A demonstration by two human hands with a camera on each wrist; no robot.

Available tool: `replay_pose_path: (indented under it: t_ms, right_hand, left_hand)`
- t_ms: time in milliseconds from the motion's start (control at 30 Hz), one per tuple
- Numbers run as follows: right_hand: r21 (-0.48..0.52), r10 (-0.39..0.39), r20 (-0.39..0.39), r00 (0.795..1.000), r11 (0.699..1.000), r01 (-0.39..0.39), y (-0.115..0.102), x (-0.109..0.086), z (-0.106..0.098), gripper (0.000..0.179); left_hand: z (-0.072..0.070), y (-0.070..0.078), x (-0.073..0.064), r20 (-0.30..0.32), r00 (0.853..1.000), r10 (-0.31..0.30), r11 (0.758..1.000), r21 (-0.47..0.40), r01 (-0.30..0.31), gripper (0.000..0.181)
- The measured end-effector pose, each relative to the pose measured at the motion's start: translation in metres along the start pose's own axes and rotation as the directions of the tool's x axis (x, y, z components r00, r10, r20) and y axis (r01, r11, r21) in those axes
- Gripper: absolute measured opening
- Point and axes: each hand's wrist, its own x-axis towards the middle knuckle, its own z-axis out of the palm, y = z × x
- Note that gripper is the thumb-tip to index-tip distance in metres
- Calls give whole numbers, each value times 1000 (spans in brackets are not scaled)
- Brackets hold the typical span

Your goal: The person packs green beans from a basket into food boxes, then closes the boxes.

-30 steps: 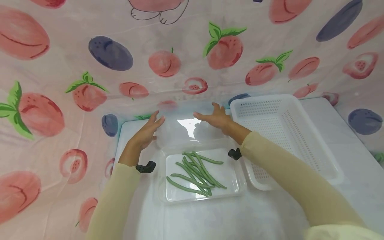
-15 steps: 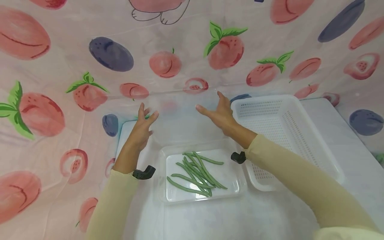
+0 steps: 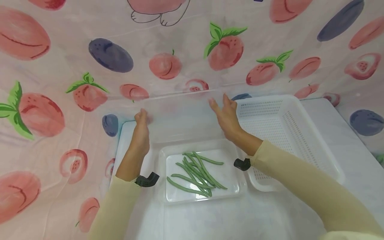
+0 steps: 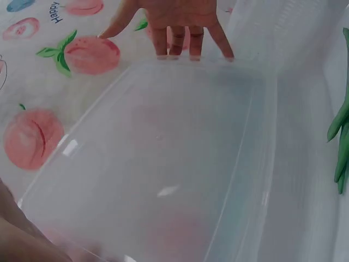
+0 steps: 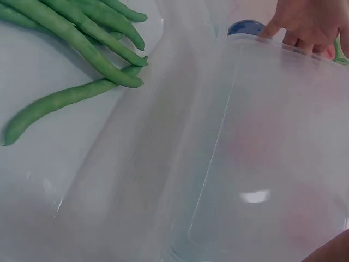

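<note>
A clear plastic container (image 3: 162,176) with several green beans (image 3: 198,170) in it stands on the white table. Its clear lid (image 3: 183,116) is tilted up along the back side. At the lid's left edge is my left hand (image 3: 139,133), its fingertips partly behind the lid. My right hand (image 3: 229,120) is at the right edge, thumb spread away. The left wrist view has the right hand's straight fingers (image 4: 194,43) right at the lid's rim. In the right wrist view, the left hand's fingers (image 5: 305,45) meet the opposite rim.
A white perforated basket (image 3: 318,143) stands to the right of the container, close beside my right forearm. Behind the table hangs a pink cloth (image 3: 186,36) printed with fruit. Each wrist carries a small black device (image 3: 147,180).
The lid has swung upward, and its top edge now shows against the cloth. My hands have moved apart to the lid's two sides. The beans and basket have not moved.
</note>
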Motion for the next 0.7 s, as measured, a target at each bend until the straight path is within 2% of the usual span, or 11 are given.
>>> replay_pose_path:
  t_ms: [100,233,300,500,600,700]
  right_hand:
    - [126,3,11,1000,992,-4,0,-4,-5,77]
    - [343,23,64,998,938,-43,0,-10,-12,71]
    - [386,37,84,996,920,-67,1,-13,-15,73]
    - [418,35,133,991,904,-88,5,-22,-19,74]
    - [410,35,134,990,908,-88,5,-25,-20,72]
    - [372,42,128,991,924,-87,3,-27,-21,69]
  left_hand:
    - [1,-1,-5,14,1000,12,999,-53,-11,75]
    - [4,-2,-12,43,999,32,990,-139,-26,75]
    - [6,-3,-15,43,998,37,986,-164,-29,74]
    - [7,-9,-25,51,998,29,984,-176,-19,75]
    - [8,-12,-29,58,998,22,986,-167,-12,75]
    - [9,-14,-32,71,997,10,985,-174,3,75]
